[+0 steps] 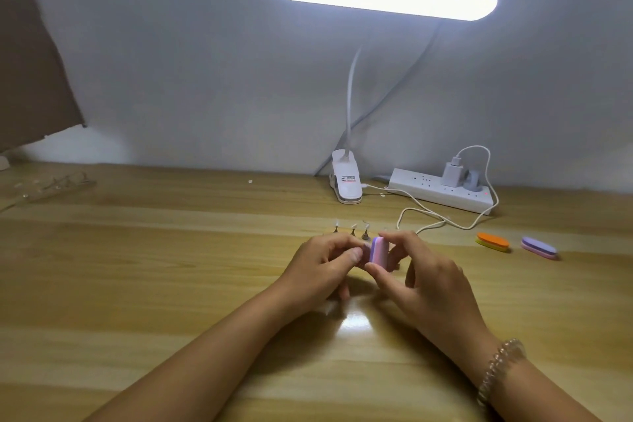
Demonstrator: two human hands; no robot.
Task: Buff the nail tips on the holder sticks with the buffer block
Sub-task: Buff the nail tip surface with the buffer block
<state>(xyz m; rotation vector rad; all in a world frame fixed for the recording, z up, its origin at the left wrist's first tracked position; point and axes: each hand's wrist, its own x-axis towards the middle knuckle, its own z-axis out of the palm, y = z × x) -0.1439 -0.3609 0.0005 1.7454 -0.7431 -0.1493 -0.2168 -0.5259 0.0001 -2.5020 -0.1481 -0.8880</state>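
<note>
Pink-and-purple buffer block point(378, 252) sits mid-frame just above the wooden table point(171, 267). Right hand point(421, 271) pinches it by the ends, thumb low, fingertips on top. Left hand point(325, 260) has its fingers curled against the block's left face; cannot tell whether they pinch a stick. Block looks light, foamy and a bit squashy, so grip the ends. Holder sticks point(353, 229) stand just behind, thin and tippy. Open table to the left; charger cable point(428, 216) near on the right.

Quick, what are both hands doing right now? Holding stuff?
Left hand: closed, pinching what looks like a stick, mostly hidden by the fingers.
Right hand: closed, pinching the buffer.
</note>
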